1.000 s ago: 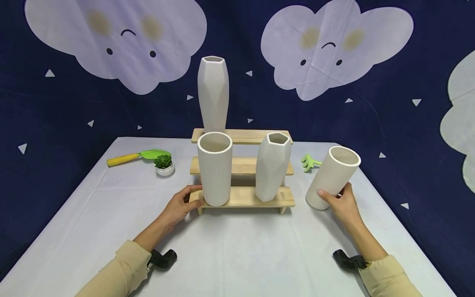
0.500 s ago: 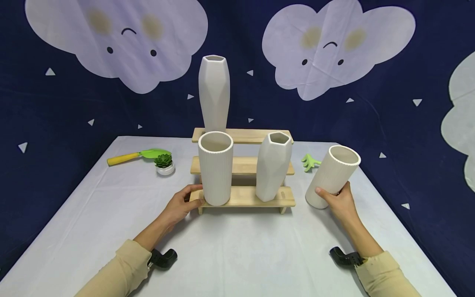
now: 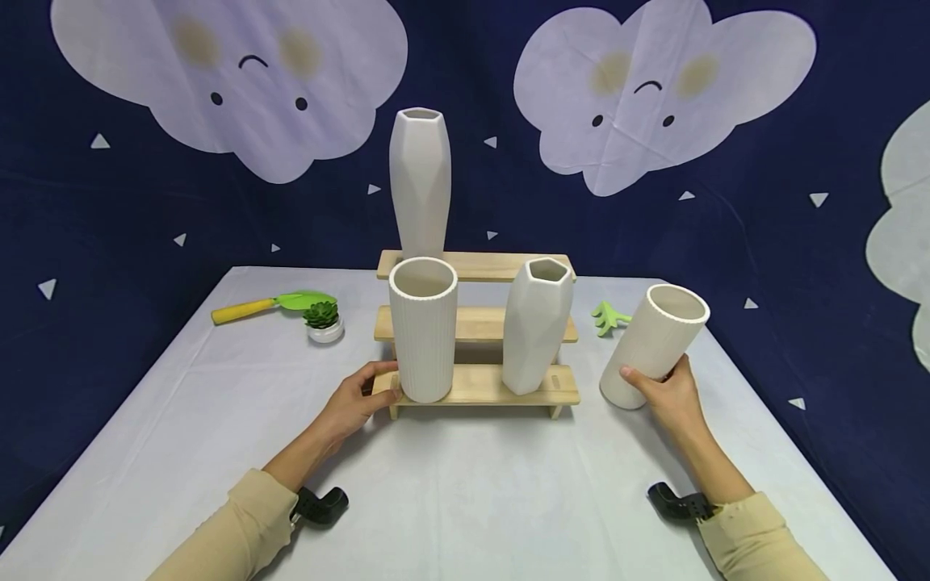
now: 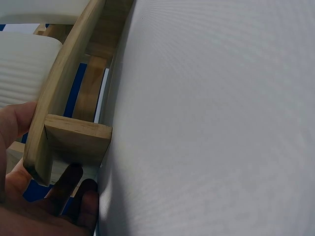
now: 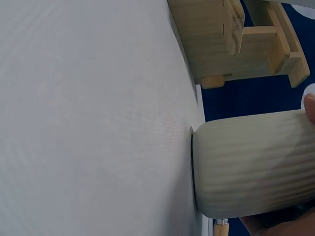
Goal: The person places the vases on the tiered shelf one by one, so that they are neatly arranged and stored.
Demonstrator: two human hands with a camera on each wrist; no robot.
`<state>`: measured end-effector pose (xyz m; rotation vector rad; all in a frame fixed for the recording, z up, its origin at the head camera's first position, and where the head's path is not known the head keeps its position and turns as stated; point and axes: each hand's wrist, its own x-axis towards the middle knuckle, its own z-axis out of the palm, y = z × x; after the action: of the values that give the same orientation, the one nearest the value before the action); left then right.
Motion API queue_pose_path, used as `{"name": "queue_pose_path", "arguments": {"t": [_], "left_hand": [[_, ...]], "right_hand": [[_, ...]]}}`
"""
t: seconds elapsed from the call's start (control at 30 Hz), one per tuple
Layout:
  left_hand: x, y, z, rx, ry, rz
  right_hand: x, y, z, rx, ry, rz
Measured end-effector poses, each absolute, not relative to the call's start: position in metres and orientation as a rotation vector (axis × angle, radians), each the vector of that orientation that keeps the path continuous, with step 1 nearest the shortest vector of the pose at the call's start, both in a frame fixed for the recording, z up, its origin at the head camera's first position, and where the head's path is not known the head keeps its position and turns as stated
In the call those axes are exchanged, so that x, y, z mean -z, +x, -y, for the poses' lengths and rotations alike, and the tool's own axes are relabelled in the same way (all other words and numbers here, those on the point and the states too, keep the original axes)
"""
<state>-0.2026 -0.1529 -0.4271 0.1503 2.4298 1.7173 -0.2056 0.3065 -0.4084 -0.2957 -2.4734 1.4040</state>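
My left hand (image 3: 352, 403) grips the left end of the lowest step of a three-tier wooden stand (image 3: 475, 324). In the left wrist view its thumb lies on the board, with other fingers (image 4: 69, 184) around the end and below. On that step stand a ribbed white cylindrical vase (image 3: 425, 339) at left and a faceted white vase (image 3: 534, 331) at right. A taller faceted white vase (image 3: 420, 181) is on the top tier. My right hand (image 3: 670, 395) holds another ribbed white vase (image 3: 650, 347) right of the stand; its base (image 5: 202, 169) is at the tablecloth.
A yellow-handled green trowel (image 3: 272, 305) and a small potted succulent (image 3: 322, 323) lie at the back left of the white-covered table (image 3: 465, 492). Behind the held vase is a small green hand rake (image 3: 606, 317). A dark cloud-print cloth (image 3: 465, 64) hangs behind.
Almost nothing differs. My right forearm has shifted slightly left compared with one second ago, while the held vase and my left hand stay in place.
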Motion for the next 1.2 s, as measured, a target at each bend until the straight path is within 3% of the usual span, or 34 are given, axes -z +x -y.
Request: {"name": "queue_pose_path", "arguments": {"t": [1.2], "left_hand": [[0.428, -0.202, 0.153, -1.697, 0.143, -2.449]], "right_hand": [[0.343, -0.210, -0.295, -1.404, -0.142, 2.474]]}}
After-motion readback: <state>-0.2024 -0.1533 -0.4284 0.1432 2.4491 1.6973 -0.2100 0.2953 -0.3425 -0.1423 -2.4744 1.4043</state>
